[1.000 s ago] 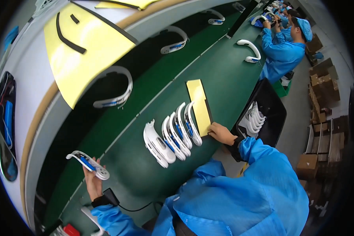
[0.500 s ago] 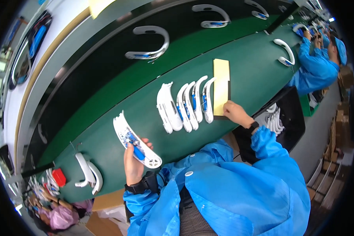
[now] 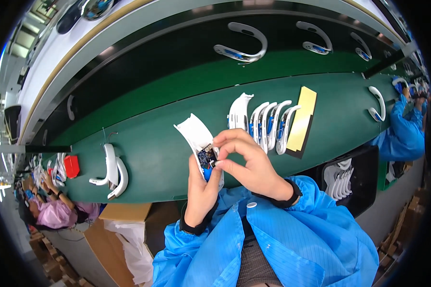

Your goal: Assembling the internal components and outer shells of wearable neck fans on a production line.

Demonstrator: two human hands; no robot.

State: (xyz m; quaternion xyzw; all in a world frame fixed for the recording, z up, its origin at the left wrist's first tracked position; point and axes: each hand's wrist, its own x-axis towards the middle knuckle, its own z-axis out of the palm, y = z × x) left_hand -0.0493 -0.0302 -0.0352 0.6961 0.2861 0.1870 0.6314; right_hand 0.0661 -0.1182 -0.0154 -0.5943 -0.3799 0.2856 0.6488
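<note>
My left hand [image 3: 201,193] is closed around a white curved plastic housing [image 3: 195,130], tilted in front of me. Inside the housing show a dark blue circuit board [image 3: 206,156] and part of a blue component [image 3: 207,173] below it. My right hand [image 3: 246,158] is over the board with thumb and fingers bent in a pinch at its right edge. Whatever the fingertips hold is too small to make out. Right of the hands, several similar white housings [image 3: 238,115] with blue parts stand in a row, partly hidden by my right hand.
A yellow sheet [image 3: 302,119] on a dark backing lies right of the row. White curved parts [image 3: 111,165] rest on the green bench at left. A black bin [image 3: 364,186] with white pieces stands at right, a cardboard box [image 3: 124,211] below left. Co-workers sit at both ends.
My right hand has left the yellow sheet and come to the circuit board in the housing. The housing is now held more upright, and the whole view has turned.
</note>
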